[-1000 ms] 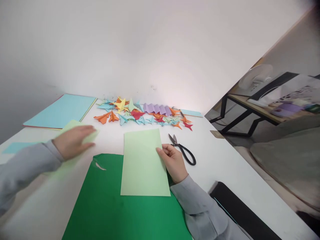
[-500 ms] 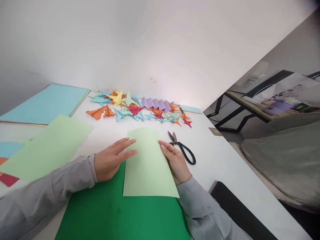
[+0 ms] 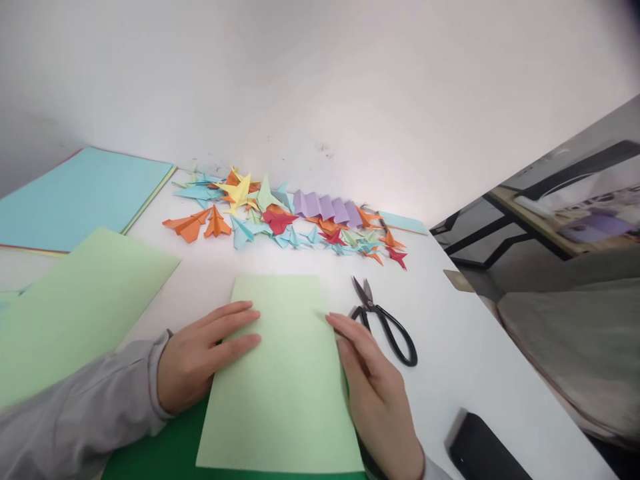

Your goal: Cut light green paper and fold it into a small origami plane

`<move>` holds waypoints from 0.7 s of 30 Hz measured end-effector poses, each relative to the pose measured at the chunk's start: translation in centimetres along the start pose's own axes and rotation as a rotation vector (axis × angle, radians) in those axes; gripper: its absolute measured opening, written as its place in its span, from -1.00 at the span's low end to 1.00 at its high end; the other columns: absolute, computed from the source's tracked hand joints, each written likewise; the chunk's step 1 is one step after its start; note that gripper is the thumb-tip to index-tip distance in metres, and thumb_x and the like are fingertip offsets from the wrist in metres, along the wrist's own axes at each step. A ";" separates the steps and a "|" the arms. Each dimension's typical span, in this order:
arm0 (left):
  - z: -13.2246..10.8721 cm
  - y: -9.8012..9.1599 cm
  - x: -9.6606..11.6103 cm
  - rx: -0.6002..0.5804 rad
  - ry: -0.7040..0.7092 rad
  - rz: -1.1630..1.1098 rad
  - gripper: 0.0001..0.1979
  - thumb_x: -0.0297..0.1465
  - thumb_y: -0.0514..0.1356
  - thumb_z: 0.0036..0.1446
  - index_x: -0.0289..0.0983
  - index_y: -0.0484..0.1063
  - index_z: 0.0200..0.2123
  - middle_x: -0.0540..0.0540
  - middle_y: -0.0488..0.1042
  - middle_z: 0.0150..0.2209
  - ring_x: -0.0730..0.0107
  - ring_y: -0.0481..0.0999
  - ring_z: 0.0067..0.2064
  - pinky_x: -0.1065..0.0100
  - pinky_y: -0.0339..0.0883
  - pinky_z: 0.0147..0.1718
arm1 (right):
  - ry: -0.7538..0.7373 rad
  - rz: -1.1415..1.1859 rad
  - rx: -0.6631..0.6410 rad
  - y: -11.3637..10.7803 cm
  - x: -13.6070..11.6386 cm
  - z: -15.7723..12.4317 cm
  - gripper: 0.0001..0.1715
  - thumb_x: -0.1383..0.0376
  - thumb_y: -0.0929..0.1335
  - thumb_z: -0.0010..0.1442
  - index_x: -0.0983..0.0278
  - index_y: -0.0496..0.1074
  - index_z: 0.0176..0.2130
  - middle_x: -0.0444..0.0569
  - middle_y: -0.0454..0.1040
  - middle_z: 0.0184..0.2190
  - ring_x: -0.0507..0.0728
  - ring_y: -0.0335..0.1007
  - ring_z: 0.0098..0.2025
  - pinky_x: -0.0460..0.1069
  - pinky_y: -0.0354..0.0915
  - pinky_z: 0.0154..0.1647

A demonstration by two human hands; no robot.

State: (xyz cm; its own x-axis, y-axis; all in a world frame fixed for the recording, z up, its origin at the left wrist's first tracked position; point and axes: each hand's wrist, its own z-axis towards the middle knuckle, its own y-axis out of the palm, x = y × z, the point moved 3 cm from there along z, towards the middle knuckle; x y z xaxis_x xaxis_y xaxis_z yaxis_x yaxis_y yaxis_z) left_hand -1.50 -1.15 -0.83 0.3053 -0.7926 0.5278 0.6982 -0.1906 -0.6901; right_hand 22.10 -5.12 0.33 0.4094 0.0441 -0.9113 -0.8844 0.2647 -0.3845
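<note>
A light green sheet of paper [image 3: 285, 387] lies on the green mat [image 3: 155, 447] in front of me, its far end reaching over the white table. My left hand [image 3: 205, 357] is open, its fingers spread and resting flat on the sheet's left side. At the right edge, my right hand [image 3: 375, 393] is open too, with fingertips touching the paper's border and the thumb apart from the index finger. Black-handled scissors [image 3: 383, 317] lie just beyond my right hand, blades slightly parted.
Folded paper shapes [image 3: 280, 220] in several colours line the wall, with a purple pleated strip [image 3: 327, 208] among them. On the left are another light green sheet [image 3: 85, 307] and a stack of blue-topped paper [image 3: 85, 197]. A black object [image 3: 485, 447] sits at lower right.
The green sheet has come nearer to me and lies flatter. My left fingers have settled onto it, and my right hand's pinch on its edge has loosened. The view has shifted slightly.
</note>
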 end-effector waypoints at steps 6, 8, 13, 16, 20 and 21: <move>-0.4 -0.6 -0.3 0.035 -0.178 -0.016 -0.48 -0.40 0.03 0.19 0.04 0.11 0.21 -0.12 0.41 0.07 0.14 0.32 0.15 0.14 0.29 0.06 | -0.505 -0.321 -0.404 0.9 0.7 0.3 -0.51 0.34 0.19 0.26 0.03 0.26 0.15 -0.01 0.29 0.15 0.19 0.10 0.24 0.21 0.15 0.19; -0.4 -0.6 -0.3 0.062 -0.202 -0.016 -0.48 -0.40 0.03 0.19 0.03 0.11 0.21 -0.10 0.43 0.04 0.17 0.34 0.13 0.10 0.22 0.11 | -0.488 -0.314 -0.453 1.0 1.5 1.0 -0.56 0.19 0.23 0.25 0.08 0.30 0.12 0.01 0.32 0.13 0.22 0.09 0.24 0.23 0.02 0.25; -0.3 -0.9 -0.3 0.143 -0.242 0.043 -0.41 -0.52 -0.01 0.15 0.03 0.08 0.22 -0.04 0.52 -0.09 0.21 0.43 0.03 -0.14 -0.19 0.24 | -0.429 -0.245 -0.630 1.6 1.3 3.5 -0.62 0.10 0.21 0.25 0.09 0.41 0.00 -0.04 0.51 -0.11 0.18 0.28 0.11 0.20 -0.12 0.28; -0.2 -1.2 -0.5 0.146 -0.316 0.019 -0.46 -0.47 0.00 0.15 0.01 0.11 0.19 -0.03 0.51 -0.07 0.18 0.42 0.04 -0.11 -0.25 0.26 | -0.329 -0.186 -0.525 2.2 0.4 4.7 -0.53 0.04 0.25 0.19 0.16 0.37 0.03 -0.02 0.54 -0.27 0.22 0.35 0.01 0.27 -0.16 0.27; -0.3 -1.2 -1.0 0.046 -0.418 0.020 -0.46 -0.41 0.07 0.16 -0.04 0.09 0.20 -0.04 0.48 -0.05 0.19 0.45 -0.02 -0.01 -0.22 0.29 | -0.258 -0.083 -0.365 2.6 0.5 4.6 -0.49 0.04 0.23 0.21 0.21 0.32 0.07 0.04 0.52 -0.18 0.24 0.35 0.01 0.29 -0.15 0.27; -0.3 -1.2 -1.1 0.036 -0.436 0.027 -0.46 -0.40 0.06 0.16 -0.06 0.07 0.22 -0.04 0.50 -0.09 0.20 0.47 -0.05 0.01 -0.20 0.29 | -0.219 -0.073 -0.328 2.5 0.8 4.4 -0.50 0.08 0.23 0.22 0.21 0.29 0.10 0.06 0.49 -0.12 0.24 0.34 0.03 0.29 -0.12 0.26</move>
State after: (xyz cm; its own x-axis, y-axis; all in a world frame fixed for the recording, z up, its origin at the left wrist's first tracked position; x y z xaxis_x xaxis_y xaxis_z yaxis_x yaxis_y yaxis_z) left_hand -2.81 -0.22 -0.73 0.5628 -0.4768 0.6751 0.7063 -0.1469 -0.6925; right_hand 21.20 -0.20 -0.77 0.4803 0.2501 -0.8407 -0.8615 -0.0453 -0.5057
